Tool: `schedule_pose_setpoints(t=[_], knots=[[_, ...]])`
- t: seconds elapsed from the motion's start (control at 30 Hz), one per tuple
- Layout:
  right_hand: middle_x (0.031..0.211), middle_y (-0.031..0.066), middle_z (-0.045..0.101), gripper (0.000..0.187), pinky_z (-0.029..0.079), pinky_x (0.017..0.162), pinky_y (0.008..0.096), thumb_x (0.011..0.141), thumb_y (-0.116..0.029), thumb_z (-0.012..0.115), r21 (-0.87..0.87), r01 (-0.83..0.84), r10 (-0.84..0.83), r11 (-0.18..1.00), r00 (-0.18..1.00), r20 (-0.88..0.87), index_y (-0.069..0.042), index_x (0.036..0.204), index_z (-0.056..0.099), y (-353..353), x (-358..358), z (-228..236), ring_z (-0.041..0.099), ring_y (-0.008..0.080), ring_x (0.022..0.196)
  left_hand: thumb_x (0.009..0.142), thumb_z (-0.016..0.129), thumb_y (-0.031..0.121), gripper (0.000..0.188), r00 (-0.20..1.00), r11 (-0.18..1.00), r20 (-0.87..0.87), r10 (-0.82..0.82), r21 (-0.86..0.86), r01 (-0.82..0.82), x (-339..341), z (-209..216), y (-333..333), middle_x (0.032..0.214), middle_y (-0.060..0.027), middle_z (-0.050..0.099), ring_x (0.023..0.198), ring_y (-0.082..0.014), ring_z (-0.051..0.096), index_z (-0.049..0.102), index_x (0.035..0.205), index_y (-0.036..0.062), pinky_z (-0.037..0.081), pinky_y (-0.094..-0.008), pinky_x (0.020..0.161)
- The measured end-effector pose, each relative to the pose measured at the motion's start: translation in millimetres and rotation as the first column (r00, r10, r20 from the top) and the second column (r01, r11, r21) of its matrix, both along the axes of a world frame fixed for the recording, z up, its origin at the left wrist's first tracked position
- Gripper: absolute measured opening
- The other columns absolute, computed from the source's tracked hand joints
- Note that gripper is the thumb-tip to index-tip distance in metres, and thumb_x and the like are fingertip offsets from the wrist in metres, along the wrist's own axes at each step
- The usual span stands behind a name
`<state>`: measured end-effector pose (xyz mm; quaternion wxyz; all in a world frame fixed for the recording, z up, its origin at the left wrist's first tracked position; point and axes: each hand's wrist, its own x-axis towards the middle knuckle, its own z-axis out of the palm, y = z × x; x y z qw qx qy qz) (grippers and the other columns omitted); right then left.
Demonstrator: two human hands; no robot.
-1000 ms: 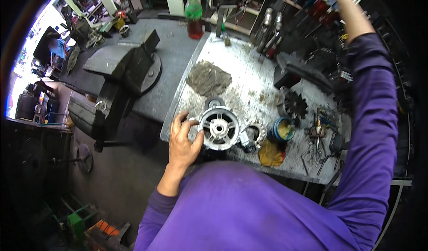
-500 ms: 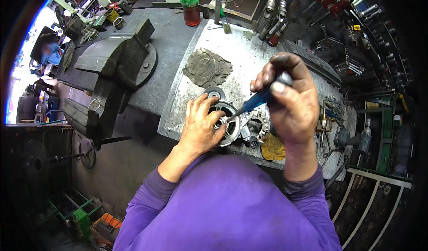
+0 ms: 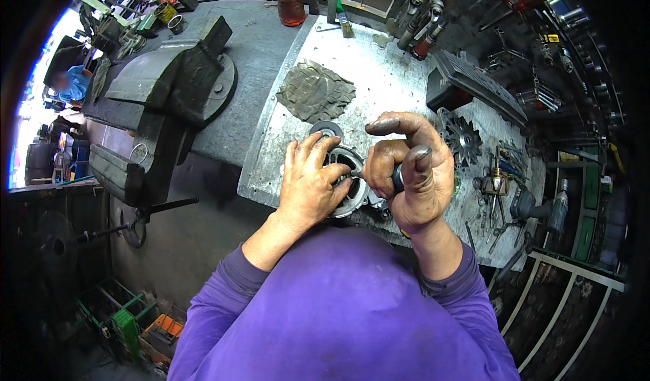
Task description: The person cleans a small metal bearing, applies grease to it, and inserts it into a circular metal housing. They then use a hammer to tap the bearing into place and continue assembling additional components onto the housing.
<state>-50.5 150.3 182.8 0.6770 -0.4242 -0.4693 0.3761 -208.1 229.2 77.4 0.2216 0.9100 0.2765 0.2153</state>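
Note:
Near the front edge of the metal-topped bench, a round metal housing (image 3: 360, 204) lies with its hollow side up. My left hand (image 3: 303, 181) is on it, thumb and index finger curled in at the opening, the other fingers reaching across toward the far rim. My right hand (image 3: 421, 185) is to its right, lower fingers closed around a screwdriver (image 3: 398, 177), with index finger and thumb raised off the handle. The shaft points left into the housing by my left fingertips; its tip is hidden. A dark ring-shaped part (image 3: 328, 129) sits just beyond the housing.
A crumpled grey cloth (image 3: 315, 91) lies farther back. A large vise (image 3: 169, 76) stands left. To the right are a black finned wheel (image 3: 464, 141), a long black case (image 3: 477, 86) and several hand tools (image 3: 497, 185). A bottle of red liquid (image 3: 290, 7) stands behind.
My right hand has come down and left, closer to the housing, and its index finger and thumb have lifted off the screwdriver handle. My left hand stays nearly in place.

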Motion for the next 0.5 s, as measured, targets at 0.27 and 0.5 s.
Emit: schedule_pose_setpoints(t=[0.27,0.5], knots=[[0.063,-0.0018,0.053,0.075,0.033,0.054,0.0227,0.105,-0.058,0.063,-0.043,-0.110,0.106,0.993,0.989,-0.100,0.012,0.131,0.057,-2.2,3.2,0.9,0.042,0.0037,0.054,0.079,0.087,0.027,0.019,0.998,0.999,0.056,0.019,0.041,-0.021,-2.2,-14.6,-2.6,0.145,-0.0087,0.061,0.146,-0.0379,0.046,0.082,0.095,0.0186,0.032,-0.0690,0.119],[0.082,0.0077,0.071,0.041,0.050,0.062,0.0266,0.096,-0.031,0.081,-0.051,-0.642,0.642,0.765,0.766,-0.005,0.006,0.114,0.073,52.8,3.8,48.7,0.063,0.0116,0.068,0.079,0.085,0.037,0.028,0.997,0.998,0.046,0.054,0.007,-0.055,-0.1,-20.3,-4.7,0.148,-0.0131,0.058,0.148,-0.0371,0.044,0.081,0.096,0.0149,0.029,-0.0670,0.123]])
